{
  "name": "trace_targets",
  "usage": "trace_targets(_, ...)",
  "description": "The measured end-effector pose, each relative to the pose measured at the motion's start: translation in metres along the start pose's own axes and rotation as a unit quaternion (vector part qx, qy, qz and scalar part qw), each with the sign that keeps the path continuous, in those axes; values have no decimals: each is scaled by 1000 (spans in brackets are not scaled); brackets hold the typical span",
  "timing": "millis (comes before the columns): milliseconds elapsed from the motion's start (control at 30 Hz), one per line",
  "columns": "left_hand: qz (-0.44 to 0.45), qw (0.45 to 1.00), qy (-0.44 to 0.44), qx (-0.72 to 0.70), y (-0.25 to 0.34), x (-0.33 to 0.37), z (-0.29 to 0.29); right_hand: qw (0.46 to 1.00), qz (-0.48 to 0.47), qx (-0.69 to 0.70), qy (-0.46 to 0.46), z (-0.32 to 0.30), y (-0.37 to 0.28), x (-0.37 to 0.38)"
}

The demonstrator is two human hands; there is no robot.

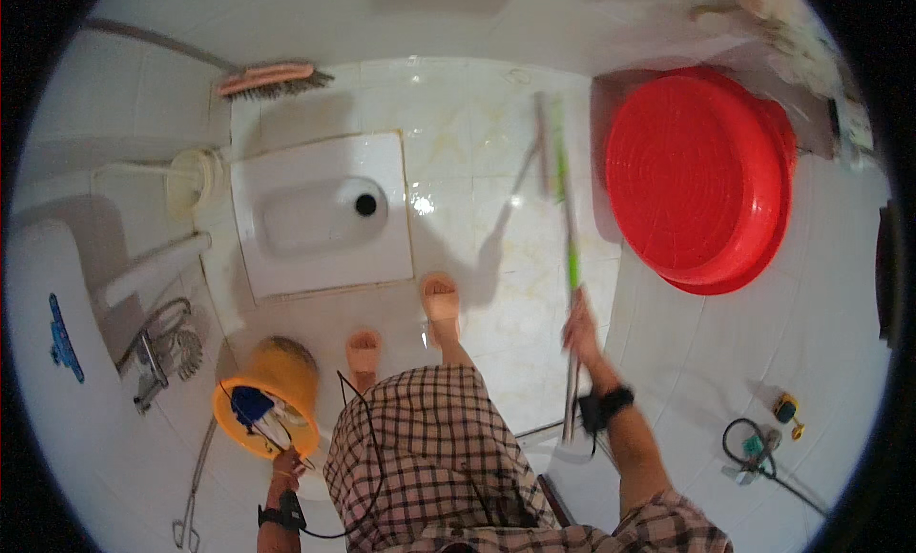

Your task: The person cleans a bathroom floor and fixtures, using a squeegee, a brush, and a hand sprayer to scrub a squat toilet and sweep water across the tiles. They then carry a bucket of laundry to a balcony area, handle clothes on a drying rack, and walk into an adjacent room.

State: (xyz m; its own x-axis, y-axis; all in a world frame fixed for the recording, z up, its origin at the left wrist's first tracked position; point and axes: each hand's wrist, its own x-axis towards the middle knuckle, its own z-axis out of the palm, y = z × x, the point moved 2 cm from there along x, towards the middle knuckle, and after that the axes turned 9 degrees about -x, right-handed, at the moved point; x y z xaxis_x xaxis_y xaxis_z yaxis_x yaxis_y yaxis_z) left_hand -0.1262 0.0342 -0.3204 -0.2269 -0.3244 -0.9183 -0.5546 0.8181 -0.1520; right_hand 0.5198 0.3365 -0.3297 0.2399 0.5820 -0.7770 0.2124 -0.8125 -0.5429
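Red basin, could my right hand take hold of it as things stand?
Probably not without letting go first: the right hand is closed around the long handle, though nothing visible blocks the way to the red basin.

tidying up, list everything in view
Squat toilet: 1, white, centre left
Broom: 1, pink head, upper left
Pole: 1, green and silver, centre right
Tub: at least 1, red, right
Bucket: 1, yellow, lower left
Contents: count unclear, blue and white, bucket
Container: 1, white, left
Shower tap: 1, silver, left
Small item: 1, yellow, right
Cable: 1, black, lower centre
Sandals: 2, peach, centre
Wrist devices: 2, black, both wrists
Clothing: count unclear, checked brown, lower centre
Left hand: 1, bare, bucket
Right hand: 1, bare, pole
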Motion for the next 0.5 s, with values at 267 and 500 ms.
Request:
trace_targets(267,103,987,110,53,10,-31,38,997,70,-33,7,15,-69,141)
trace_targets(500,102,988,109,-41,-12,15,11,911,102,-378,-128,80,-35,-38)
